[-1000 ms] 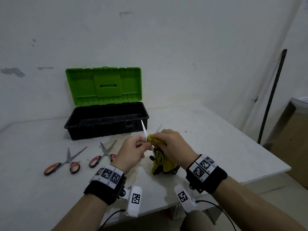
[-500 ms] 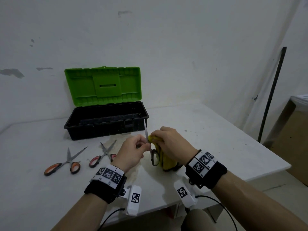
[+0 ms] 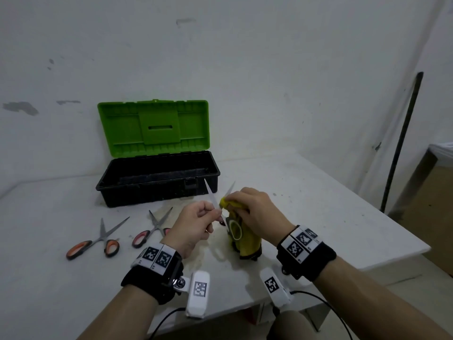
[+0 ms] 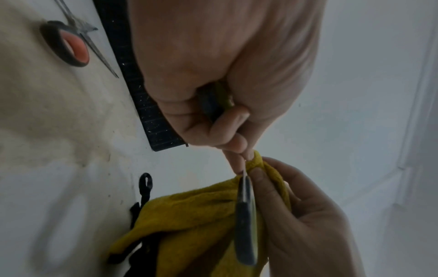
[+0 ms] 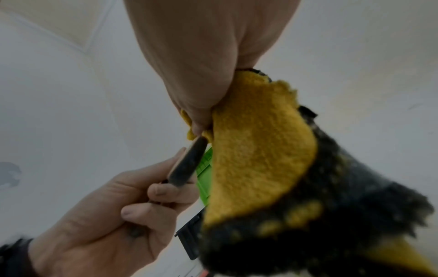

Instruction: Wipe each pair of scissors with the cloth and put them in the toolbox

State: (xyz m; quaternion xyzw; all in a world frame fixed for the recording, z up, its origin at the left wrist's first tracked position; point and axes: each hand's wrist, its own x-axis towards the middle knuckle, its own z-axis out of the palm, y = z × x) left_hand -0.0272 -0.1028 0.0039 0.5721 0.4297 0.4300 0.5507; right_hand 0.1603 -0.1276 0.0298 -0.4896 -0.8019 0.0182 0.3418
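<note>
My left hand (image 3: 215, 213) grips a pair of scissors (image 3: 209, 192) whose spread blades point up toward the toolbox. Pinched in my right hand (image 3: 226, 201), a yellow and black cloth (image 3: 246, 244) wraps the right blade; the rest of it hangs down to the table. In the left wrist view the dark scissors handle (image 4: 245, 215) lies against the cloth (image 4: 189, 215). The right wrist view has the cloth (image 5: 258, 150) beside the scissors (image 5: 187, 163). Behind the hands stands the black toolbox (image 3: 157, 190), its green lid (image 3: 154, 128) open.
Two more pairs lie on the white table left of my hands: orange-handled scissors (image 3: 98, 241) and red-handled scissors (image 3: 152, 229). The table's edge (image 3: 392, 256) runs close on the right. A dark pole (image 3: 402, 141) leans on the wall there, next to a brown box (image 3: 431, 204).
Half a second ago the blades stood closer together and the cloth sat lower. Now the blades are spread again and my right hand has slid the cloth up the blade.
</note>
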